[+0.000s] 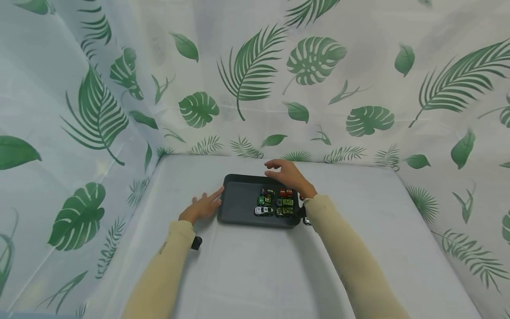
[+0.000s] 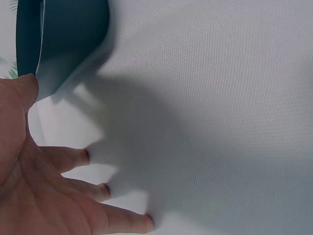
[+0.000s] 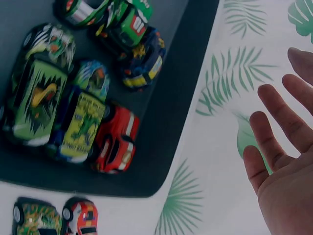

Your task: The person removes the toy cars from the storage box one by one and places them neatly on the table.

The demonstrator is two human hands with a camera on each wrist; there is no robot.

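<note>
A dark grey tray (image 1: 239, 204) lies on the table with several toy cars in its right half. My left hand (image 1: 203, 207) touches the tray's left edge with one digit, its other fingers spread by the tabletop. My right hand (image 1: 290, 176) is raised over the tray's far right part, fingers loosely bent and holding nothing. Under it stand a red car (image 3: 117, 139), a yellow-green car (image 3: 80, 122) and a green monster-print car (image 3: 36, 98). Alongside them are a white car (image 1: 264, 211) and a dark blue car (image 3: 144, 61).
Outside the tray's right side sit a camouflage car (image 3: 36, 218) and a red-and-white car (image 3: 82, 218), partly hidden by the right arm in the head view. A white cloth covers the table (image 1: 255, 274). Leaf-printed curtains (image 1: 255, 133) hang behind and at the sides.
</note>
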